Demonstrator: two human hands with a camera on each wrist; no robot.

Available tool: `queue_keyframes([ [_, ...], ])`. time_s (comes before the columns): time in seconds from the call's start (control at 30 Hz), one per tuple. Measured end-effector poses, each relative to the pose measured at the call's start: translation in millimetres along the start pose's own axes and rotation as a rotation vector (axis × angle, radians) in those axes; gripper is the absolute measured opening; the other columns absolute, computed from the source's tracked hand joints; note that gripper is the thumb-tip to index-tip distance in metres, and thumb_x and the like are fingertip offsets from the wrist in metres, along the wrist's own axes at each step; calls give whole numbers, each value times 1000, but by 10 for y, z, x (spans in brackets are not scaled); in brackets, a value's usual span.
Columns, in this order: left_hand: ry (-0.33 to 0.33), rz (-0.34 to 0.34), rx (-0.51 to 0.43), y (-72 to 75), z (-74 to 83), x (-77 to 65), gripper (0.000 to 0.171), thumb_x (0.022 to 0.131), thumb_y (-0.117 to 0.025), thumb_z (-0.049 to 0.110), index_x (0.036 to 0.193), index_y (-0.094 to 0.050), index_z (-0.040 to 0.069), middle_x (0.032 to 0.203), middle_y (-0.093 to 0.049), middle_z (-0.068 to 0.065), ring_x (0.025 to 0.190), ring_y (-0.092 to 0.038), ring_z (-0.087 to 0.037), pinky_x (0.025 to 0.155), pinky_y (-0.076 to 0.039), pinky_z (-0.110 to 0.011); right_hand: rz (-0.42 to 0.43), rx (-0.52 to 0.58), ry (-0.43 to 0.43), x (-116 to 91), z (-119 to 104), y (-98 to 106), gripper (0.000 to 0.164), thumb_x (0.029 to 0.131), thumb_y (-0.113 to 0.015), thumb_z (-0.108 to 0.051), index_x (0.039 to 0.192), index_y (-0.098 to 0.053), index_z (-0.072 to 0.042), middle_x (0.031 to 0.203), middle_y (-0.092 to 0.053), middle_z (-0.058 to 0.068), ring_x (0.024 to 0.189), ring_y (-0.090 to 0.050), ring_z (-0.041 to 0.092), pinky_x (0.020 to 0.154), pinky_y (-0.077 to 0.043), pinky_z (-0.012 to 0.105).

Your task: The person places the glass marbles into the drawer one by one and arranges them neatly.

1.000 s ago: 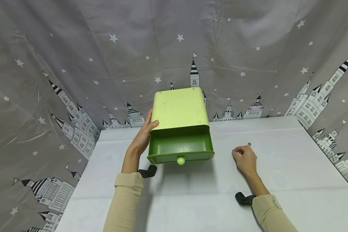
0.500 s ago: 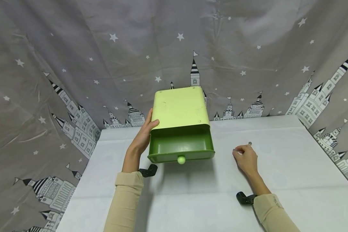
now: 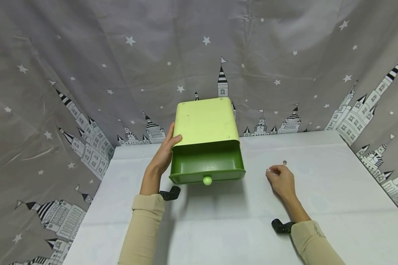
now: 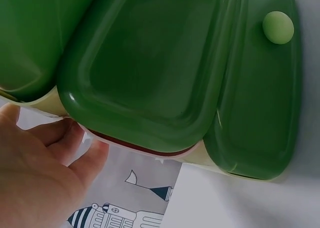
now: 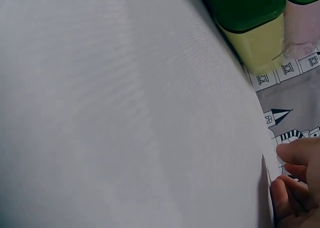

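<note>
A drawer unit (image 3: 207, 121) with a light yellow top stands in the middle of the table, its top green drawer (image 3: 207, 165) pulled out. The inside of that drawer shows no contents. My left hand (image 3: 161, 156) rests against the unit's left side, its thumb on the top's front corner and its fingers reaching along the side. In the left wrist view the fingertips touch the casing. To the right, my right hand (image 3: 282, 182) is low at the table, thumb and forefinger pinching a small pale thing (image 3: 268, 170), too small to tell its kind. A small round silvery coin-like disc (image 3: 285, 162) lies just beyond this hand.
A white cloth (image 3: 219, 235) covers the table. Behind and at both sides hangs a grey curtain (image 3: 146, 66) with castles and stars. The left wrist view shows a lower drawer's pale green knob (image 4: 278, 27). Black wrist cameras (image 3: 282, 226) sit on both wrists.
Both hands keep their places and the drawer stays pulled out. Only a slight shift of the head view shows.
</note>
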State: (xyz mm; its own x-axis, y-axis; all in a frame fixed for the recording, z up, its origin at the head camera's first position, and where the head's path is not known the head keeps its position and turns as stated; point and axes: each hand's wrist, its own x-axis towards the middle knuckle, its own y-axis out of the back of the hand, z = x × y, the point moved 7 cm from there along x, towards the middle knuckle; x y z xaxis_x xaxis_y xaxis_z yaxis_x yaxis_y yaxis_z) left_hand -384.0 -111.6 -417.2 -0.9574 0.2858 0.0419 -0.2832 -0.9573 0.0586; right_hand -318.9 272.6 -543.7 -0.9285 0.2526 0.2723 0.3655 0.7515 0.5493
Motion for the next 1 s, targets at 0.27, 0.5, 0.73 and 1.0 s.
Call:
queue_keyframes([
  [0.27,1,17,-16,-3,3,8,78,99,-51,40,159,-1,38,163,5,14,146,6,-8,117,-4,-47,-8,52,-34,-1,34,11,18,88,-68,-4,101,-70,8,96,-67,21,90,-62,35,80,-48,44],
  [0.5,2,8,-17,-9,3,11,78,99,-50,41,159,-1,38,163,5,14,146,6,-7,117,-5,-47,9,57,-46,1,45,36,17,87,-68,-4,100,-71,7,93,-68,20,88,-63,32,77,-48,39],
  [0.73,9,12,-12,-9,6,5,78,99,-51,41,159,0,38,163,6,14,146,8,-7,117,-3,-47,7,68,-42,-2,36,40,17,88,-67,-4,100,-71,7,92,-68,19,86,-63,31,75,-47,35],
  [1.0,9,9,-6,-4,-2,12,79,99,-51,43,159,0,38,162,7,15,145,9,-6,117,-3,-47,-4,90,-59,-23,17,50,19,89,-68,-6,103,-70,7,92,-69,18,85,-61,28,70,-44,22],
])
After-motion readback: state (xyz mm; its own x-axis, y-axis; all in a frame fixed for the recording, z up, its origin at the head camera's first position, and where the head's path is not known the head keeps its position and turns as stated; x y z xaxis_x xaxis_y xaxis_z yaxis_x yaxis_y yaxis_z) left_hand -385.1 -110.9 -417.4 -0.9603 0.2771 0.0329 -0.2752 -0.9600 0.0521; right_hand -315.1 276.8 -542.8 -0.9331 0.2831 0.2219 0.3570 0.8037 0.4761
